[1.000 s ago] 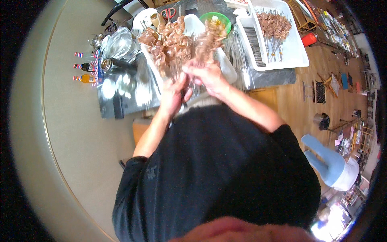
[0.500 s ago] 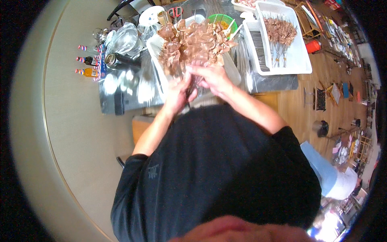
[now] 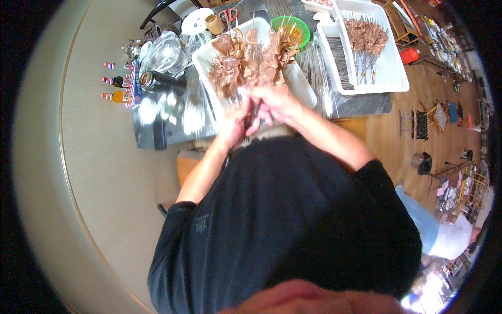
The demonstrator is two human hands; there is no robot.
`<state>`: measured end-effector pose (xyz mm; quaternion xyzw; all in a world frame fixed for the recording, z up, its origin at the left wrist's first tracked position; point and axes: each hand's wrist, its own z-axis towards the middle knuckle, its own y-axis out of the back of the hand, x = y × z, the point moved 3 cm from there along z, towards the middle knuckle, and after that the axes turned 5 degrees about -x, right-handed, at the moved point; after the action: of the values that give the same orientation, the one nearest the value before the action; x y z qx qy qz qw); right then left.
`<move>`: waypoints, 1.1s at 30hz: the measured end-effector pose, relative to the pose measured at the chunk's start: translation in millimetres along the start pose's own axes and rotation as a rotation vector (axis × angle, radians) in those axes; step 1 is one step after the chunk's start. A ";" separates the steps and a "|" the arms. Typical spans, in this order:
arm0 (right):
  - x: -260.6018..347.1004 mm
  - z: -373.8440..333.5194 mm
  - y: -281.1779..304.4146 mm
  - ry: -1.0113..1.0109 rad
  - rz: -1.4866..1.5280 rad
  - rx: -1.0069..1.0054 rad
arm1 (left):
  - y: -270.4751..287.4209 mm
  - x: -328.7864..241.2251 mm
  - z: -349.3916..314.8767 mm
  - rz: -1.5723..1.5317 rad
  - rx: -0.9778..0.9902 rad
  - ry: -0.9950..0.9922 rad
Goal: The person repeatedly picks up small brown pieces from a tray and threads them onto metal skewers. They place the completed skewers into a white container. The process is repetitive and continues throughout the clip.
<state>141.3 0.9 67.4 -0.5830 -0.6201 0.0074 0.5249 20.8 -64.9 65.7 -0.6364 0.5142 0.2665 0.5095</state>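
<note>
Your left hand [image 3: 234,123] and your right hand [image 3: 275,102] are pressed close together at the near edge of the table, both wrapped around the lower ends of a bunch of meat skewers [image 3: 250,63]; the fingers of each hand are curled tight on the sticks, so the two hands read as one clamp; the bunch stands nearly upright and fans out at the top, its brown pieces of meat spreading above your knuckles; it hangs over a white rectangular tray [image 3: 300,86] that lies straight ahead of you on the foil-covered table [image 3: 172,112]; whether the stick ends touch the tray you cannot tell, since your hands hide them; just behind the bunch sits a green bowl [image 3: 302,29], with red-handled scissors [image 3: 229,14] and a white plate [image 3: 194,21] to its left; to your right, well apart from your hands, a second white tray [image 3: 392,68] holds more meat skewers [image 3: 367,39] lying flat; between the two trays a heap of bare metal skewers [image 3: 320,63] rests on the table; at the far left edge stand small bottles [image 3: 117,89] beside a crumpled clear plastic bag [image 3: 164,49].
</note>
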 end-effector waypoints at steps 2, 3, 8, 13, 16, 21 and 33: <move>1.0 -1.3 -1.4 0.031 0.020 -0.014 | 1.2 0.4 0.7 -0.005 0.002 -0.012; 1.8 -1.7 -2.5 0.046 0.030 -0.022 | 1.8 -0.2 0.8 0.016 -0.002 -0.016; 1.9 3.4 2.8 0.031 -0.017 -0.015 | 0.4 -2.5 0.5 0.018 -0.061 -0.034; 3.1 4.3 -3.4 0.026 -0.043 0.046 | 12.4 0.8 6.9 0.153 -0.074 0.025; -0.5 12.3 -1.1 -0.026 -0.055 0.129 | 32.1 9.1 8.3 0.315 0.031 0.102; 3.5 17.3 4.4 0.117 -0.118 0.228 | 27.5 -10.6 -2.5 -0.093 -0.106 0.105; -17.2 16.4 16.9 0.088 -0.332 0.065 | 46.3 -9.0 40.5 -0.453 -0.099 -0.130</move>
<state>138.6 3.6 38.5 -0.4549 -0.6838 -0.0849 0.5642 -17.6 -21.9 42.5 -0.7410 0.3107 0.2108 0.5567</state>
